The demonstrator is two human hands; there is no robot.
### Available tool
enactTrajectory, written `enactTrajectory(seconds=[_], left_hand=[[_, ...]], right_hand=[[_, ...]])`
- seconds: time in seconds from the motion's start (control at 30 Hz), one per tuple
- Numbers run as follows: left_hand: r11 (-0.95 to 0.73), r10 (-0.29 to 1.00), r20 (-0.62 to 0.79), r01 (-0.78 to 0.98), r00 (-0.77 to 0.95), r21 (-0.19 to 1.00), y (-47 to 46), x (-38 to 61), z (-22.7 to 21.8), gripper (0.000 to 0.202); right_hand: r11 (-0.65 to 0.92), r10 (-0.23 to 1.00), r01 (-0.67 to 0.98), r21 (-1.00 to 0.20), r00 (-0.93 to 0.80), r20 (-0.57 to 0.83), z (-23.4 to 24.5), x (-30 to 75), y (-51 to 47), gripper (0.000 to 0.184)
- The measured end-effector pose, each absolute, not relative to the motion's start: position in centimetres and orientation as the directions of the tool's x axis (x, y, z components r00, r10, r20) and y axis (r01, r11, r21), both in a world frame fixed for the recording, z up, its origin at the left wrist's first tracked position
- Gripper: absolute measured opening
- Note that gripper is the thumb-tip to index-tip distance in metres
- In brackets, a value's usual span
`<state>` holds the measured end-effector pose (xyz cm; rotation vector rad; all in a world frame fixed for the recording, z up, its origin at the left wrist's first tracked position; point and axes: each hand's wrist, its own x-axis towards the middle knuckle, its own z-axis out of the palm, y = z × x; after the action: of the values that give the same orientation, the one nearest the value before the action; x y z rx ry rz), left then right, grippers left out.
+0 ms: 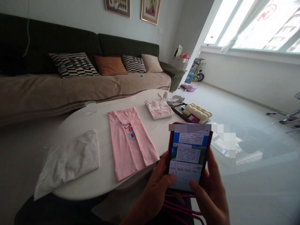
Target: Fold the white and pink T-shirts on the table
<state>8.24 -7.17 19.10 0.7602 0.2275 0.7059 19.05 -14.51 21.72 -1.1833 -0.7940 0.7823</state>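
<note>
A smartphone (187, 156) in a dark red case is held upright between both hands, its lit screen showing text bubbles and a keyboard. My left hand (158, 179) grips its left side, thumb over the lower screen. On the other side, my right hand (211, 190) wraps the phone's edge, its thumb also at the keyboard. Pink cords (180, 207) hang below the phone. Beyond it on the white table lies a pink garment (131, 147), partly folded, with a print showing in the middle. A folded white shirt (159, 109) with pink lettering sits farther back.
White fabric (72, 159) hangs over the near left edge of the oval table (106, 184). A clear cup (91, 107) stands at the back left. At the right end, a dark tray (179, 111) holds a cream bumpy object (198, 112). A sofa (77, 89) with cushions lines the wall.
</note>
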Motion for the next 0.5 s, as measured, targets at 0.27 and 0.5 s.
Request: enactTrajectory(seconds=[0.27, 0.5], left_hand=[[0.483, 0.642, 0.086, -0.489, 0.762, 0.727, -7.21, 8.06, 19.2, 0.069], [0.461, 0.658, 0.039, -0.443, 0.752, 0.769, -7.27, 8.04, 19.83, 0.062]], right_hand=[[0.202, 0.871, -0.143, -0.969, 0.479, 0.11, 22.16, 19.09, -14.64, 0.074], [0.177, 0.836, -0.074, -0.981, 0.537, 0.111, 22.18, 18.7, -14.19, 0.083]])
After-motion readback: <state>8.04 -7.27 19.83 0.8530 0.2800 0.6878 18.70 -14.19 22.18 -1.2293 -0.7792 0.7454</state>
